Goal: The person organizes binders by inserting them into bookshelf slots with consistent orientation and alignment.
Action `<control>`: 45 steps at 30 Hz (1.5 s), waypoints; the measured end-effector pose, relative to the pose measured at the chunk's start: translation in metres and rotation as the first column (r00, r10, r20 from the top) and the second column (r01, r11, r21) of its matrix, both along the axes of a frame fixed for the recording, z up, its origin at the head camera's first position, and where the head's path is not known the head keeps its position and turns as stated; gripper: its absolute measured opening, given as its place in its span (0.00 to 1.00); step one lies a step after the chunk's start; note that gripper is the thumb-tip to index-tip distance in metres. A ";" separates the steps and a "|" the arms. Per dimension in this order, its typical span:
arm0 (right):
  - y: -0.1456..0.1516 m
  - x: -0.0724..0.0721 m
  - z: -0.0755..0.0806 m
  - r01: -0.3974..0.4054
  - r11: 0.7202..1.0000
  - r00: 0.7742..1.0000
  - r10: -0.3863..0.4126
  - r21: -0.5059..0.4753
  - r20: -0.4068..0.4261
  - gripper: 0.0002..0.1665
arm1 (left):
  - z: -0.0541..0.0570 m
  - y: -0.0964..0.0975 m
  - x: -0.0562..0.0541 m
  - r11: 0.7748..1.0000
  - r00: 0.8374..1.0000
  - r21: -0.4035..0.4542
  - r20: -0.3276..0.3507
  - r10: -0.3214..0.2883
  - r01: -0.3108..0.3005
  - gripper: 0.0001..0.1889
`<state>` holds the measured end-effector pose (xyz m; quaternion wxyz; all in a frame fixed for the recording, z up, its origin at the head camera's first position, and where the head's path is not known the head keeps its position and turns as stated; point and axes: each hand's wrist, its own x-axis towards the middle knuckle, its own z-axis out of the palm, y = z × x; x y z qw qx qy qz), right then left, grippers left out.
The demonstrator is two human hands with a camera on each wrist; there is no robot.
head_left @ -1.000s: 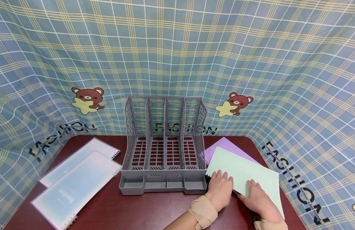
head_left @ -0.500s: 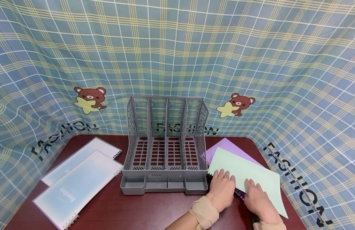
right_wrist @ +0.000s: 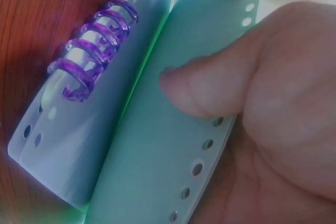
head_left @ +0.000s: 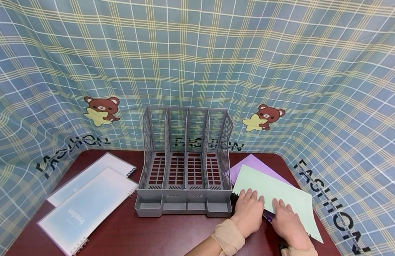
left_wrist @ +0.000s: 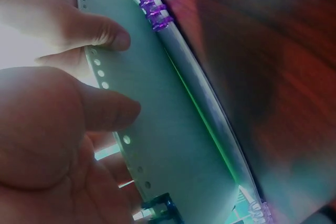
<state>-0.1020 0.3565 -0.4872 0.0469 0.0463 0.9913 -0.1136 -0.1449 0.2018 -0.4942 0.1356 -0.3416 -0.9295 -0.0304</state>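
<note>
Left hand (head_left: 249, 213) is pinching the green notebook (head_left: 280, 188) by its punched edge, thumb beneath and fingers on top; the right hand (head_left: 289, 222) is pinching the same edge just beside it. The green notebook is lying right of the rack (head_left: 185, 194), partly covering a purple notebook (head_left: 256, 165). Blue notebooks (head_left: 92, 208) are overlapping on the rack's left.

- "freedom" is printed on the upper blue notebook (head_left: 92, 206); a smaller line beside it cannot be read.
- "FASHION" is printed on the cloth (head_left: 197, 78), at left, in the middle and at right.
</note>
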 end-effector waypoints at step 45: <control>0.005 -0.001 0.015 0.028 0.989 0.947 -0.073 -0.146 -0.313 0.33 | 0.078 -0.061 -0.005 0.898 0.999 0.438 -0.020 0.041 -0.028 0.29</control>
